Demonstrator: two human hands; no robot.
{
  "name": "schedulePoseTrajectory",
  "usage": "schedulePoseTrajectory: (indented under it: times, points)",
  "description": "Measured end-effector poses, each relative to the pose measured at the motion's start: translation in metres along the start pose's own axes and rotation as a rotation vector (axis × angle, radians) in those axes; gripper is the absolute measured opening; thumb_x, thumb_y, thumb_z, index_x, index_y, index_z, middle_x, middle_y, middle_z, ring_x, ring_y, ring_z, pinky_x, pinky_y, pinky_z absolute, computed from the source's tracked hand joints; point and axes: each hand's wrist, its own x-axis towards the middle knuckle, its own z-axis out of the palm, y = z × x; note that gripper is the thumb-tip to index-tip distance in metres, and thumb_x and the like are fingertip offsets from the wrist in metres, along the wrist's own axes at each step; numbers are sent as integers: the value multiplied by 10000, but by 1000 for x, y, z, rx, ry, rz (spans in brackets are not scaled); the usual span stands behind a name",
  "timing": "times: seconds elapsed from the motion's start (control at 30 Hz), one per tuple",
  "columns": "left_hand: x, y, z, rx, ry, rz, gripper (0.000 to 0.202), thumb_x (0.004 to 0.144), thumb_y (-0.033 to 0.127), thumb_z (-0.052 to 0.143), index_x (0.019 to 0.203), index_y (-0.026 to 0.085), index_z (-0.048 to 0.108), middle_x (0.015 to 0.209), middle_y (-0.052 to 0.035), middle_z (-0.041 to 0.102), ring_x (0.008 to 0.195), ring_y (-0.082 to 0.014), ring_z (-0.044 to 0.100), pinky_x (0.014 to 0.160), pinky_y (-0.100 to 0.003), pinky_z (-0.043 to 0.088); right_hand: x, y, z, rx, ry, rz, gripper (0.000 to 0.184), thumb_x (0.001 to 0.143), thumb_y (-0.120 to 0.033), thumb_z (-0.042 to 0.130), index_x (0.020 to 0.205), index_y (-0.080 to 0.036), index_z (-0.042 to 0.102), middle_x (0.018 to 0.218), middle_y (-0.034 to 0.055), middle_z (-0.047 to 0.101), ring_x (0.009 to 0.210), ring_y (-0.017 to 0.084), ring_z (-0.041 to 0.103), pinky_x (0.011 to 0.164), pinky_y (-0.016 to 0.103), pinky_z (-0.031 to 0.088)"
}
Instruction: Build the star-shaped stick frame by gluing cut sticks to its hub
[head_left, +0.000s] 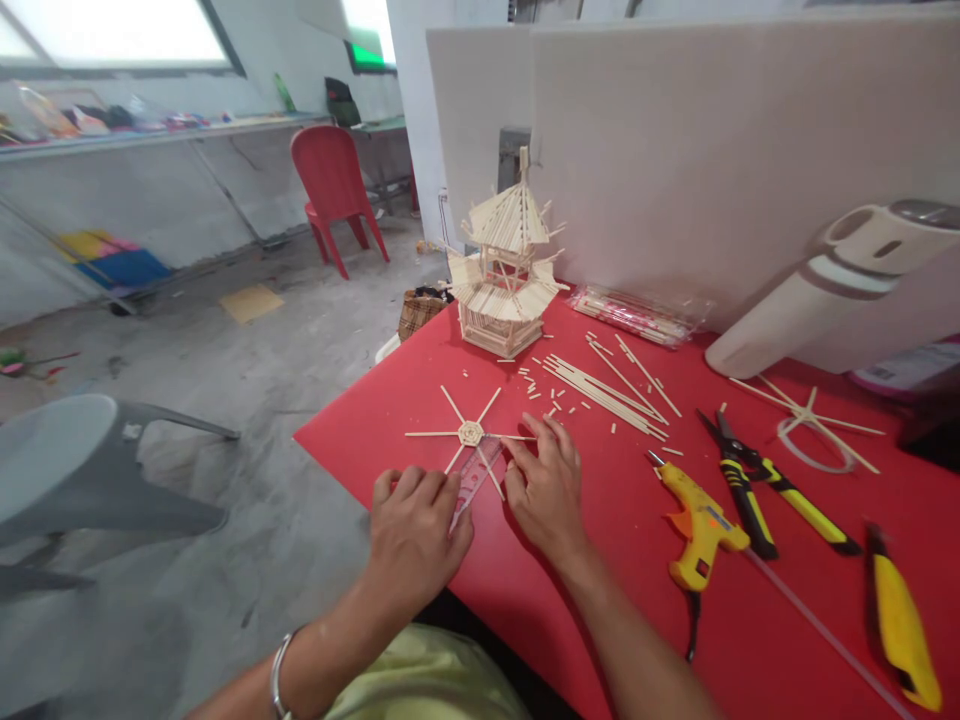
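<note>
A wheel of thin wooden sticks (471, 433), its spokes fanning out from a small hexagonal hub, lies flat on the red table. My left hand (417, 527) is closed on a clear plastic ruler (474, 478), which runs up under the spokes toward the hub. My right hand (546, 487) rests just right of the wheel, fingers apart. Its index fingertip touches the ruler's far end beside the right-hand spoke. Behind them stands a two-tiered pagoda model (506, 270) made of sticks. Loose sticks (604, 395) and short cut pieces are scattered beyond my right hand.
On the right lie a yellow glue gun (701, 525), pliers-like cutters (772, 480), a yellow-handled knife (904, 620) and another stick star (804, 412). A pale flask (810, 290) leans by the board (712, 150). The table's left edge (337, 470) drops to the floor.
</note>
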Motion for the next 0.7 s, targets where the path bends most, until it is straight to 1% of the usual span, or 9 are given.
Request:
schedulePoseTrajectory:
  times: [0.37,0.7]
  points:
    - [-2,1,-1,-1,-15,-1,273,862,305,560,1076,191,686,922,-93,702,860,-257,593,850,-471,342,0,1,2,5,7,-15,386,831,-147,519,1157,-261,691,1405,62,492,1357,286,306,1110,511,284]
    - [-3,1,0,19,-28,-12,279,874,314,547,1082,188,684,928,-90,696,867,-257,590,857,-474,337,0,-1,1,0,-16,-21,385,831,-147,516,1153,-260,693,1403,59,492,1358,278,299,1118,494,270]
